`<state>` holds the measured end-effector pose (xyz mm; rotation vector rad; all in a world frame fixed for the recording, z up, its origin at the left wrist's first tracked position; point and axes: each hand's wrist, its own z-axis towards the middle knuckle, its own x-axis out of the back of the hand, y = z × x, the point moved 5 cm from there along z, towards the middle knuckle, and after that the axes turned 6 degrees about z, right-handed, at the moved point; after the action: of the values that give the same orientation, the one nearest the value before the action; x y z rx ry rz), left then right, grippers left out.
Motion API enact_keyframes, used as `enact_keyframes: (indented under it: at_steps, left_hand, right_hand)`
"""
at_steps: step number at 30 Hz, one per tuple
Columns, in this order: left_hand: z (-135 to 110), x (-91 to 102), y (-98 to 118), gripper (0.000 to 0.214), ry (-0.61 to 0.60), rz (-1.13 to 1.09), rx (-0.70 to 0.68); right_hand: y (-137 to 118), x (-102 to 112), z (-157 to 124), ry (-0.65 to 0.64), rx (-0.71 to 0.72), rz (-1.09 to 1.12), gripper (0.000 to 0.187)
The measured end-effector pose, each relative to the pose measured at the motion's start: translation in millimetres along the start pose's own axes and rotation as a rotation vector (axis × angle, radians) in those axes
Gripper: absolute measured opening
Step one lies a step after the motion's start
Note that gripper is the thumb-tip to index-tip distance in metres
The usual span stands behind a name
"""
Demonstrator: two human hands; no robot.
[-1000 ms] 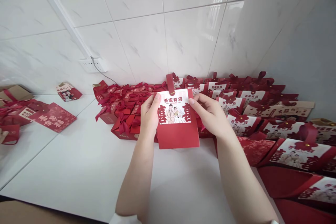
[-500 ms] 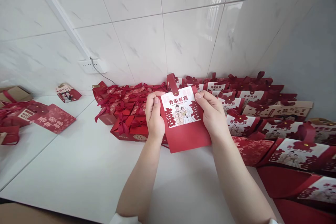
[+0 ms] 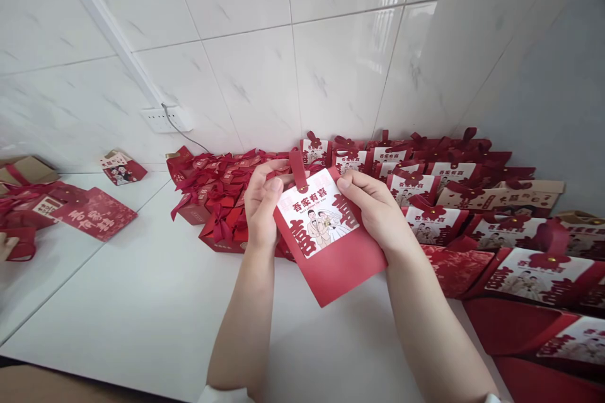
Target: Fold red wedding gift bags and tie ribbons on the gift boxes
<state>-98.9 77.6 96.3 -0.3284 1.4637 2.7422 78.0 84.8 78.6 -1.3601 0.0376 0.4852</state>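
Note:
Between my hands, above the white table, is a red gift bag with a ribbon loop at its top. Its front carries a white card printed with a bridal couple and red characters. My left hand is closed at the upper left edge, thumb near the corner. On the upper right edge, my right hand grips with its thumb in front and fingers behind. The bag tilts, its lower edge slanting up to the right. Fingers behind the bag are partly hidden.
Red ribbon-tied boxes stand packed behind my left hand. Rows of similar gift bags fill the right side. Leftward lie a flat red bag and a small box. Another person's hand shows at the far left edge.
The gift bag has come lower and nearer and turned counterclockwise. My left hand has shifted left with its upper edge. Another person's hand has appeared at the left edge.

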Motion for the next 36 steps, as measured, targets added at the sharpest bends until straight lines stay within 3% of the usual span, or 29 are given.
enact_keyframes:
  at_steps: [8,17,25,28,31,33,36]
  left_hand:
    - [-5,4.8,18,0.017,0.1,0.424,-0.223]
    - [-8,3.4,13,0.015,0.147,0.446,-0.198]
    - [-7,0.6,13,0.015,0.086,0.489,-0.234]
    - [-4,2.7,7,0.014,0.059,0.336,-0.108]
    - [-3,2.7,-6,0.043,0.002,0.107,0.19]
    - [-4,0.6,-11,0.053,-0.065,0.077,0.333]
    - [-4,0.7,-12,0.041,-0.098,0.128,0.385]
  right_hand:
    - [-5,7,1,0.065,0.081,-0.123,0.037]
    - [-10,8,-1,0.109,0.146,-0.155,0.034]
    - [-12,9,-1,0.081,0.127,-0.18,0.036]
    - [-11,6,-1,0.04,0.11,-0.177,0.037]
    - [-9,3,-1,0.003,0.08,-0.177,0.037]
    - [-8,2,-1,-0.022,0.069,-0.2,0.037]
    - [-8,1,-2,-0.033,0.089,-0.246,0.037]
